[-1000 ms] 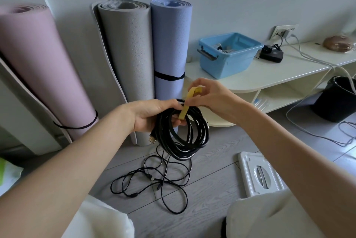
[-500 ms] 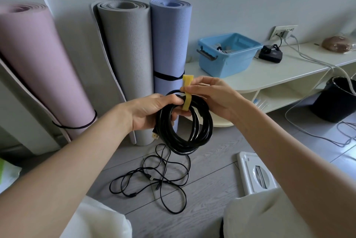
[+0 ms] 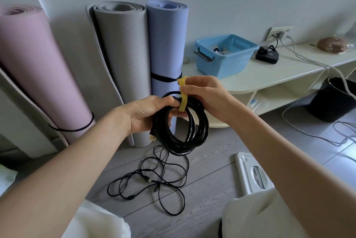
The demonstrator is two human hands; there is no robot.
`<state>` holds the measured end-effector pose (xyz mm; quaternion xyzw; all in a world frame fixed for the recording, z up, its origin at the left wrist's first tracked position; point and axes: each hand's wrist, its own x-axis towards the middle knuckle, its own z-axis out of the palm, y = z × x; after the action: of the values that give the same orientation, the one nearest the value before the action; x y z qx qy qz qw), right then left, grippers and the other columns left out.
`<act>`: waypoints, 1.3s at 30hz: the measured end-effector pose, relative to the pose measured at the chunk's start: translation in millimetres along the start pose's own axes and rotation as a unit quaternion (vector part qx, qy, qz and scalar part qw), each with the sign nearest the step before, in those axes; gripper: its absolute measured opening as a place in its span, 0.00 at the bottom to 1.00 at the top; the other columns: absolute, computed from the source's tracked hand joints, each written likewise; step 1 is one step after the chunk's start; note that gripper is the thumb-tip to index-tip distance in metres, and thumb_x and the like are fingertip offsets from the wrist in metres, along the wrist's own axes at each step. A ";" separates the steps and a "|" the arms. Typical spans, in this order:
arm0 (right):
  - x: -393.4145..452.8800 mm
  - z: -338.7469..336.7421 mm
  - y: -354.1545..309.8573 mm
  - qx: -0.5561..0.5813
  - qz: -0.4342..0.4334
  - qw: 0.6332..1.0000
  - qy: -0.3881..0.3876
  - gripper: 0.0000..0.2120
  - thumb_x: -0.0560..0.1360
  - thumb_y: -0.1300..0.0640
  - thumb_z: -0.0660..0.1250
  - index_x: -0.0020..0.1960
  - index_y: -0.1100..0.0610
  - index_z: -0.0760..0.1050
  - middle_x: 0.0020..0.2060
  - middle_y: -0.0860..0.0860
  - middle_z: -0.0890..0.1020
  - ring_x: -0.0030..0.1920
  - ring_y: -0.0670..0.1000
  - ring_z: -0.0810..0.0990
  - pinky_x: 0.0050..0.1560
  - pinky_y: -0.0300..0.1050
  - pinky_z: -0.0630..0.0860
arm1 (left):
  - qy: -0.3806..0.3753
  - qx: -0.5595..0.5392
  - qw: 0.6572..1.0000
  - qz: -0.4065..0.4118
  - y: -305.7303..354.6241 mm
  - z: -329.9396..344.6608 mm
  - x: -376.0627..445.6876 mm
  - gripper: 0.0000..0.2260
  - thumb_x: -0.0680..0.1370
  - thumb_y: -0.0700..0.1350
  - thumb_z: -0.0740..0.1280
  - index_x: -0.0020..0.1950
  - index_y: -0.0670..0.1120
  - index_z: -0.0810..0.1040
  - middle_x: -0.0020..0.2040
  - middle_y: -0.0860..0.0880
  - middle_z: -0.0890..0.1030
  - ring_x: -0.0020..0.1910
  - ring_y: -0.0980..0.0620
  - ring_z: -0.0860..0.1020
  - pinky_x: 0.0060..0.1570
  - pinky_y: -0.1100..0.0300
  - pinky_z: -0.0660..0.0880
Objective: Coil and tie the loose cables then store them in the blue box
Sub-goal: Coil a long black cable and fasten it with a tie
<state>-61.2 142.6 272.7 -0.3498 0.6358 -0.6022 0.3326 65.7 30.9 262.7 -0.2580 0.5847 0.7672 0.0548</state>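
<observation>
My left hand (image 3: 149, 113) grips a thick black coiled cable (image 3: 184, 137) at its top left, a gold-tipped plug hanging below my palm. A yellow strap (image 3: 182, 96) runs upright over the top of the coil. My right hand (image 3: 205, 96) pinches that strap's upper part between thumb and fingers. A thin loose black cable (image 3: 154, 178) lies tangled on the floor under the coil. The blue box (image 3: 224, 58) stands on a low white shelf behind my hands, with some items inside.
Pink, grey and purple rolled mats (image 3: 123, 68) lean on the wall at left. The white shelf (image 3: 269, 77) carries a black charger (image 3: 267, 55) and a brown object. A black bin (image 3: 333, 99) and white cords sit at right, a white scale (image 3: 254, 174) on the floor.
The strap went from hanging slanted in front of the coil to standing upright across its top. Both hands rose slightly with the coil, my right hand pulling the strap upward.
</observation>
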 end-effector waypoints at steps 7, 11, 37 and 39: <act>0.9 10.6 6.6 -0.223 -0.046 0.974 -0.007 0.07 0.76 0.61 0.64 0.41 0.54 0.75 0.32 0.41 0.78 0.33 0.38 0.75 0.40 0.33 0.71 | 0.034 0.082 0.996 0.021 -2.1 3.9 1.2 0.08 0.76 0.42 0.65 0.53 0.41 0.79 0.51 0.42 0.82 0.23 0.60 0.73 0.26 0.69 0.71; -2.4 21.9 12.7 -0.366 -0.075 0.927 0.017 0.10 0.80 0.57 0.54 0.40 0.55 0.62 0.34 0.46 0.72 0.34 0.51 0.70 0.34 0.42 0.66 | 0.038 0.097 0.994 0.017 -4.3 0.4 -0.1 0.07 0.76 0.44 0.66 0.49 0.42 0.79 0.50 0.44 0.83 0.25 0.60 0.72 0.28 0.67 0.70; 3.9 14.5 8.7 -0.373 -0.164 0.908 0.098 0.18 0.81 0.60 0.52 0.35 0.46 0.54 0.28 0.47 0.66 0.28 0.45 0.64 0.28 0.35 0.63 | -0.008 -0.028 0.999 -0.014 5.3 12.7 -3.7 0.12 0.62 0.43 0.69 0.44 0.44 0.79 0.39 0.49 0.84 0.32 0.57 0.81 0.28 0.68 0.74; 5.4 13.5 10.2 -0.363 -0.162 0.912 0.100 0.17 0.80 0.61 0.53 0.36 0.47 0.55 0.28 0.48 0.67 0.28 0.45 0.64 0.29 0.34 0.63 | 0.000 -0.037 0.999 0.007 6.7 15.6 -6.1 0.12 0.63 0.42 0.69 0.45 0.42 0.80 0.39 0.48 0.85 0.33 0.56 0.82 0.27 0.68 0.73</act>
<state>-53.1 131.1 261.8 -0.4828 0.7752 -0.4072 0.0147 63.2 44.6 274.2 -0.2557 0.5579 0.7886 0.0393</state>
